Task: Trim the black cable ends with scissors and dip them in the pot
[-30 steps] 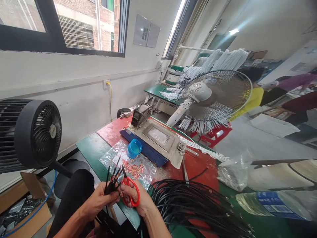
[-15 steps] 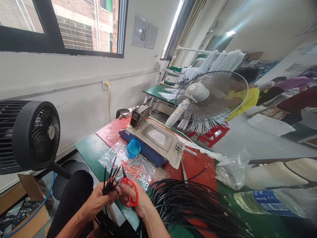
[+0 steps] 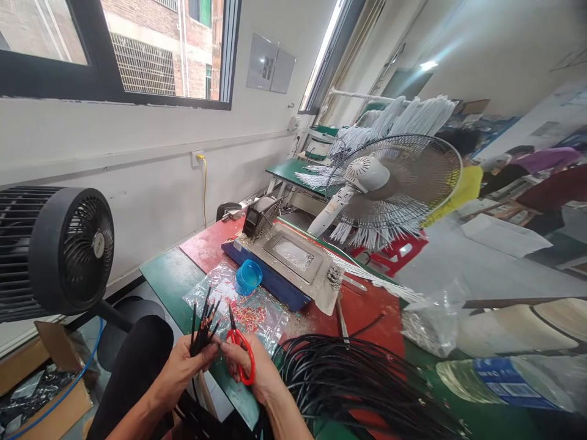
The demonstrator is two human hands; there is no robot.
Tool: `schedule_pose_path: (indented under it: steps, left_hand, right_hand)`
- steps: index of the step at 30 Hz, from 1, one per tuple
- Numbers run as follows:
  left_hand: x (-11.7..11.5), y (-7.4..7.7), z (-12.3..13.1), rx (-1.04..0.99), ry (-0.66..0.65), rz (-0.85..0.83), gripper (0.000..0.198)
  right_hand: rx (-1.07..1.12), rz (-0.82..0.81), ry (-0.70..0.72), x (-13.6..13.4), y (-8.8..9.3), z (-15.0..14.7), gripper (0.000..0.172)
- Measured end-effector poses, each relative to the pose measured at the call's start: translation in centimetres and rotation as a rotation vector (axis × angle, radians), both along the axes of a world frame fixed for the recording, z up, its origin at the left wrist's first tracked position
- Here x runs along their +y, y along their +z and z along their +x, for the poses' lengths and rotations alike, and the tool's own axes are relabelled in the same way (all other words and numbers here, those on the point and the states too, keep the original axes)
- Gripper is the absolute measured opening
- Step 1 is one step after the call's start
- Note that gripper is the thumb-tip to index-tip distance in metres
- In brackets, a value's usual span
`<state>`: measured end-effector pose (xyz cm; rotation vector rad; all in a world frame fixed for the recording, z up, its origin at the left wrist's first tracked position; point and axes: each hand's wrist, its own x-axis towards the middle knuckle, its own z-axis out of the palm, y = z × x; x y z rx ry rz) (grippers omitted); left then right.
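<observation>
My left hand (image 3: 186,365) is closed round a bunch of black cables (image 3: 204,327), whose ends stick up with bits of orange-red wire showing. Close against it, my right hand (image 3: 250,362) grips red-handled scissors (image 3: 241,351). The blades point up and away from me, beside the cable ends. My right thumb and fingertips meet the bunch near the left hand; whether they pinch a single wire I cannot tell. Beyond the hands lies a clear plastic bag (image 3: 195,297) strewn with red and yellow wire scraps (image 3: 250,315). A blue cup (image 3: 248,277) stands on it.
A blue soldering pot (image 3: 266,275) with a grey top sits behind the cup. To my right lie a thick heap of black cables (image 3: 348,382) and a plastic bottle (image 3: 499,380). A black fan (image 3: 73,247) stands at left, a larger white-stemmed fan (image 3: 367,174) beyond the table.
Both hands stay close together at the same spot. The right hand and scissors have turned slightly, and the right fingertips sit nearer the left thumb. The view has shifted a little.
</observation>
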<state>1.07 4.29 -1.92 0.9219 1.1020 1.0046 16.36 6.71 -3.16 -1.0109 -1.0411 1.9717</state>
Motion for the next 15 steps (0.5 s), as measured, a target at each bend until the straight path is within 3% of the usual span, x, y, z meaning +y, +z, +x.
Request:
schedule_pose_path:
  steps: [6,11,15]
  left_hand:
    - [0.0,-0.1,0.0,0.045,0.061,-0.019,0.038]
    - [-0.1,-0.2,-0.1,0.018,0.084,-0.032,0.038]
    - [0.1,-0.2,0.1,0.004,0.108,-0.055,0.038]
  right_hand:
    - [-0.196,0.156,0.013,-0.1,-0.4,-0.3,0.042]
    - [-0.08,0.072,-0.073,0.0,0.5,-0.2,0.044]
    - [-0.025,0.023,-0.061,0.1,0.8,-0.1,0.045]
